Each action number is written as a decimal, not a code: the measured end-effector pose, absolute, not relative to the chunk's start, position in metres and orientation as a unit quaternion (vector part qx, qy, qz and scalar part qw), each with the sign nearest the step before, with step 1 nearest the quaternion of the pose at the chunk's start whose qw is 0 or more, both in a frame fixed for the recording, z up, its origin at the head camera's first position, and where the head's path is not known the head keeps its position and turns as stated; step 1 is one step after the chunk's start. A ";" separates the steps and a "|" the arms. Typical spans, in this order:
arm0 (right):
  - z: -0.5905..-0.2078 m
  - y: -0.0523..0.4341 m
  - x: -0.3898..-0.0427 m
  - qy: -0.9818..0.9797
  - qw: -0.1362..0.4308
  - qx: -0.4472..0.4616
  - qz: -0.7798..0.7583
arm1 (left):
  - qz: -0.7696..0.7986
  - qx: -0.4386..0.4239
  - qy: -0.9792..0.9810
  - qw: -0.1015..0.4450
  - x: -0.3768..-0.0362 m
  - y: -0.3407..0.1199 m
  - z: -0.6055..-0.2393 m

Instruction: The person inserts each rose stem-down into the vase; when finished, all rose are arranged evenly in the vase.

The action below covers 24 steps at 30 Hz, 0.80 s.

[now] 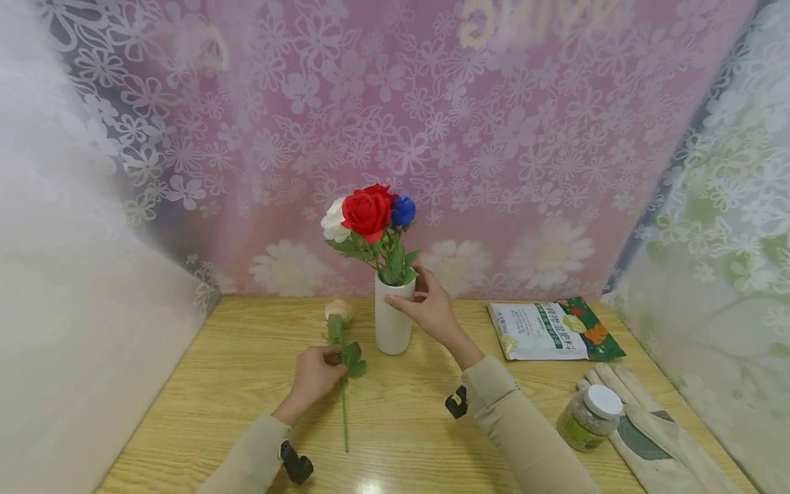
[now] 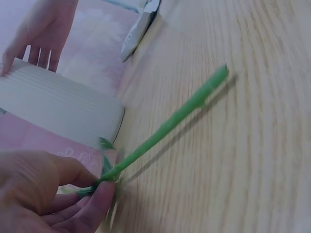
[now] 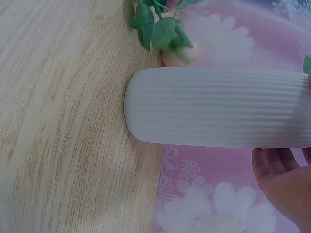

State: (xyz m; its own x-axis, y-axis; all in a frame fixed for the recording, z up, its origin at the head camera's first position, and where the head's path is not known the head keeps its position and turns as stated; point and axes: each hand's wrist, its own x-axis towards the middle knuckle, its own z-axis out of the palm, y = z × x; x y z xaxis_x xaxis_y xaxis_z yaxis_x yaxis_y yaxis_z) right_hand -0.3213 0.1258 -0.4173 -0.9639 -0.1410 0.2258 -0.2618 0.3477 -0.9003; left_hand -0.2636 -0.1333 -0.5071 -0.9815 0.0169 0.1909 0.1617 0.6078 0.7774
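Observation:
A white ribbed vase (image 1: 393, 322) stands upright on the wooden table (image 1: 204, 405), holding a red rose (image 1: 367, 211), a white rose (image 1: 334, 221) and a blue rose (image 1: 403, 210). My right hand (image 1: 428, 309) grips the vase near its rim; the ribbed vase (image 3: 218, 107) fills the right wrist view. A peach rose (image 1: 339, 311) lies flat left of the vase, its green stem (image 1: 344, 418) pointing toward me. My left hand (image 1: 316, 376) pinches that stem (image 2: 165, 128) by its leaves, thumb and fingers (image 2: 92, 204) curled round it.
A printed white and green packet (image 1: 552, 331) lies to the right of the vase. Nearer me on the right stand a small jar with a white lid (image 1: 589, 416) and pale gloves (image 1: 657, 429). Flowered curtains (image 1: 494, 137) close in the back and sides.

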 end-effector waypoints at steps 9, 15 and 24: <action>-0.418 0.126 -0.324 -0.818 0.055 0.123 0.559 | -0.531 -0.035 -0.843 0.080 -0.265 -0.136 -0.502; -0.417 0.125 -0.323 -0.820 0.058 0.118 0.557 | -0.581 -0.032 -0.810 0.075 -0.268 -0.139 -0.491; -0.418 0.126 -0.324 -0.817 0.054 0.126 0.560 | -0.625 -0.015 -0.775 0.094 -0.264 -0.147 -0.469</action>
State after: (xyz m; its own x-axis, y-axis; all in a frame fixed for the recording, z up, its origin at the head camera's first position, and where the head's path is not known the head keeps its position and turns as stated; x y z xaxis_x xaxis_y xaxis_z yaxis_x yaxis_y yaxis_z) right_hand -0.3241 0.1262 -0.4181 -0.9621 -0.1458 0.2304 -0.2675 0.3410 -0.9012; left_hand -0.2644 -0.1473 -0.4688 -0.9820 -0.0930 0.1642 0.1409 0.2179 0.9657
